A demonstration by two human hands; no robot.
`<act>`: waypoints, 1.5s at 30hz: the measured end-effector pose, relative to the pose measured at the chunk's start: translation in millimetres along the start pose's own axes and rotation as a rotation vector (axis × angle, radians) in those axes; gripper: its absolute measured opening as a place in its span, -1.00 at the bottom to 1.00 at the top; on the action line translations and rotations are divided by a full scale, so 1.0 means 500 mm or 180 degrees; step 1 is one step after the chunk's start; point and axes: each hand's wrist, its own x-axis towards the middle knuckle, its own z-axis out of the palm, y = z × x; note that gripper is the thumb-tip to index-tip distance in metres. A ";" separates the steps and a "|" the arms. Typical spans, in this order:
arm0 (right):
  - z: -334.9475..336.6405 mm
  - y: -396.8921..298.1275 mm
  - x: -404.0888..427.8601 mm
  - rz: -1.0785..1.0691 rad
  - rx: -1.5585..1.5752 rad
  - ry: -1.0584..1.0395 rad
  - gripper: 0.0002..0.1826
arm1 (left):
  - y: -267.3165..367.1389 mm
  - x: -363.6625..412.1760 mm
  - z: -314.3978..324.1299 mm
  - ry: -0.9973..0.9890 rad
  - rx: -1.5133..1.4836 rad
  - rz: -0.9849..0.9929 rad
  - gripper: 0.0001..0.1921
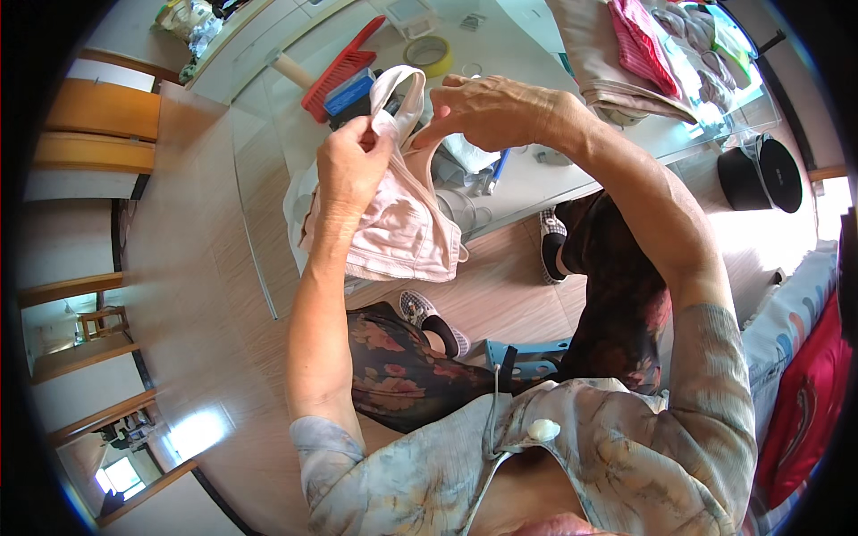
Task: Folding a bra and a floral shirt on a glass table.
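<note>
A pale pink bra [395,231] with wide straps and seamed cups hangs in front of me at the near edge of a glass table [268,194]. My left hand [355,164] pinches one strap [400,87] between thumb and fingers, and the strap loops up above it. At the bra's upper edge, just right of that strap, a digit of my right hand [496,114] touches the fabric. Its other fingers curl in the air, and whether they grip the cloth is hard to see.
Behind the bra lie a red brush [345,63], a blue box [350,92], a yellow tape roll [427,55] and a blue pen [499,171]. Folded clothes [623,60] are stacked at the table's right. A black bin [757,174] stands on the floor beyond.
</note>
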 end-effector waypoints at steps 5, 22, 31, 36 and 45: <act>-0.003 -0.020 -0.002 0.0048 -0.0306 0.0000 -0.27 | -0.004 -0.001 -0.026 0.0263 -0.1435 -0.0165 -0.80; 0.026 -0.096 0.012 0.0078 -0.1154 0.0250 -0.34 | 0.028 -0.067 -0.114 0.0313 -0.2154 -0.0299 -0.78; -0.023 -0.165 0.023 0.0354 -0.1191 -0.1210 -0.17 | 0.028 -0.071 -0.120 0.0298 -0.2320 -0.0234 -0.79; -0.020 -0.162 0.020 0.0409 -0.0936 -0.1165 -0.26 | 0.040 -0.072 -0.102 0.0131 -0.2515 -0.0428 -0.77; 0.007 -0.158 0.004 0.0647 -0.0617 -0.0741 -0.41 | 0.043 -0.074 -0.084 -0.0029 -0.2514 -0.0305 -0.75</act>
